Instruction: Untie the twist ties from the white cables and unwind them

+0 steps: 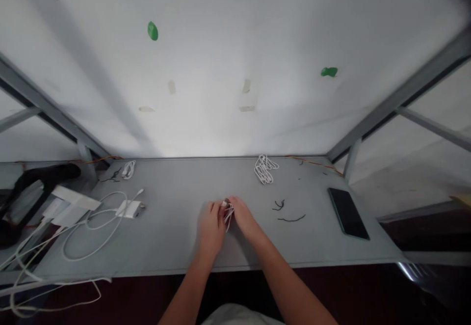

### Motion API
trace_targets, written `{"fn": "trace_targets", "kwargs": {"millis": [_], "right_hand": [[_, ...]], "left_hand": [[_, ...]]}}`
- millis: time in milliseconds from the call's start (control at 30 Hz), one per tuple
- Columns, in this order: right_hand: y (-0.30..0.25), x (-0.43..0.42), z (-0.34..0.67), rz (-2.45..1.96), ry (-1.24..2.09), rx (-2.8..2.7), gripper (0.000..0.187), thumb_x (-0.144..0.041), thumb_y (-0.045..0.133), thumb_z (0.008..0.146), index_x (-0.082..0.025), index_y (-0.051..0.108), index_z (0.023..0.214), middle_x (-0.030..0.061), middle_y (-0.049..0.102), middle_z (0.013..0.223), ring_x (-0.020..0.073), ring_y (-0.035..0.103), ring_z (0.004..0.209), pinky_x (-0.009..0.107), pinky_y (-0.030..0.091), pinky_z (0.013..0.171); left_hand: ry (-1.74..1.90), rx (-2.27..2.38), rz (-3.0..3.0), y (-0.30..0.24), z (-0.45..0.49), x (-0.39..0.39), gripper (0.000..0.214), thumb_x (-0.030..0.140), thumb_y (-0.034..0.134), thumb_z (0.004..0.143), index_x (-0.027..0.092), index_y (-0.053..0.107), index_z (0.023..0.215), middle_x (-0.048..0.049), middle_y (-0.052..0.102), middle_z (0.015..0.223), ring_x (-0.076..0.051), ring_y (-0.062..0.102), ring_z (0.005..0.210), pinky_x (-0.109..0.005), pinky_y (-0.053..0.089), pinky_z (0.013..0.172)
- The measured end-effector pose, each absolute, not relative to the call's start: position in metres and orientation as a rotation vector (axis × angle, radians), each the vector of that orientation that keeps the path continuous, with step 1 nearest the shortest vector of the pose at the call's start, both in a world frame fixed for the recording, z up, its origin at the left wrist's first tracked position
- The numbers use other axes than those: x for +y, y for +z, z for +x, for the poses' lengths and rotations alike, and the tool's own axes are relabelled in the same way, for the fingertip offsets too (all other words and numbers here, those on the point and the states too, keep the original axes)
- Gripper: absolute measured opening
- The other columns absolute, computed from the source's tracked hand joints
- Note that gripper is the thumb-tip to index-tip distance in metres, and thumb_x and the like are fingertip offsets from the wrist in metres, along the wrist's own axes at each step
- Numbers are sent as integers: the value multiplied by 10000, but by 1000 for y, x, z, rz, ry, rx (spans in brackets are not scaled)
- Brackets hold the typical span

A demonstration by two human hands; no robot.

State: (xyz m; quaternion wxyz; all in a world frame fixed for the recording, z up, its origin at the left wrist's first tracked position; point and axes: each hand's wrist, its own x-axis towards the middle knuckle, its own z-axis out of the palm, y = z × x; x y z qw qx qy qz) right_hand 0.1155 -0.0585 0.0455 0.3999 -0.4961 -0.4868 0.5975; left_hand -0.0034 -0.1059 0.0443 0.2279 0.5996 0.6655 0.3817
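Both my hands meet at the middle of a grey table. My left hand and my right hand are closed around a small bundle of white cable, held between their fingertips just above the tabletop. Loops of the cable hang down between the two hands.
Another coiled white cable lies at the back, right of centre. A dark phone lies face up at the right. Short black ties lie between them. Loose white cables, a white adapter and flat white boxes crowd the left side.
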Motion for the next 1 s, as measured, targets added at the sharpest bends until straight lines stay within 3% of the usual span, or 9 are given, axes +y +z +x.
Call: {"fn": "trace_targets", "kwargs": {"millis": [167,267,333,433,567,667,800,900,1000], "right_hand": [[43,-66,117,-1371,1454,-1056,419,-646,588,902,-254,523,770,5,623,703,202,616,670,328,514,656],[38,-69,118,-1451,1249,-1013,388,-625,575,917,-267,500,787,26,627,738,228,630,724,351,520,701],[36,-73,116,-1491,1127,-1018,364,-612,533,943,-276,486,812,36,628,759,237,623,742,358,510,709],[38,-81,112,-1493,999,-1063,332,-591,462,985,-282,465,862,42,633,806,237,605,764,365,493,753],[43,-86,130,-1505,890,-1208,301,-535,381,1021,-278,461,886,52,620,870,238,584,834,372,475,815],[43,-79,177,-1565,683,-1344,232,-466,458,973,-260,540,906,96,640,941,272,590,932,401,459,880],[34,-65,252,-1920,359,-1260,221,-444,673,794,-266,557,733,131,650,825,321,612,894,403,433,808],[22,-53,280,-2171,446,-1255,346,-494,772,696,-276,523,594,88,624,657,296,626,758,368,412,696],[14,-38,289,-2151,669,-1263,349,-402,791,647,-276,502,498,8,501,460,247,604,617,331,392,627]], "left_hand": [[1149,1736,1679,53,6,-115,357,342,452,1024,225,765,1152,-130,681,1099,-221,692,906,-355,564,815],[1210,1793,1547,53,6,-119,410,427,433,1034,219,750,1187,-138,715,1114,-250,703,971,-379,567,847],[1143,1812,1420,50,9,-121,486,479,367,1050,196,743,1173,-137,749,1025,-251,715,884,-375,565,784],[975,1760,1334,43,23,-125,594,509,270,1060,193,771,1007,-124,767,851,-254,708,745,-365,548,688],[984,1595,1410,33,43,-131,574,471,275,1047,206,783,1065,-143,795,976,-276,735,891,-394,569,797],[1001,1590,1422,31,38,-132,533,480,338,1026,208,780,1142,-140,796,1000,-289,733,936,-411,568,833],[926,1694,1342,34,13,-128,579,582,391,986,199,797,1138,-80,732,704,-265,681,671,-359,529,638],[913,1730,1282,37,0,-128,681,682,378,957,180,795,1152,-38,639,583,-241,616,551,-335,469,553],[899,1760,1250,39,-4,-132,729,731,367,937,184,789,1170,-18,586,546,-239,609,534,-331,448,537]]}}
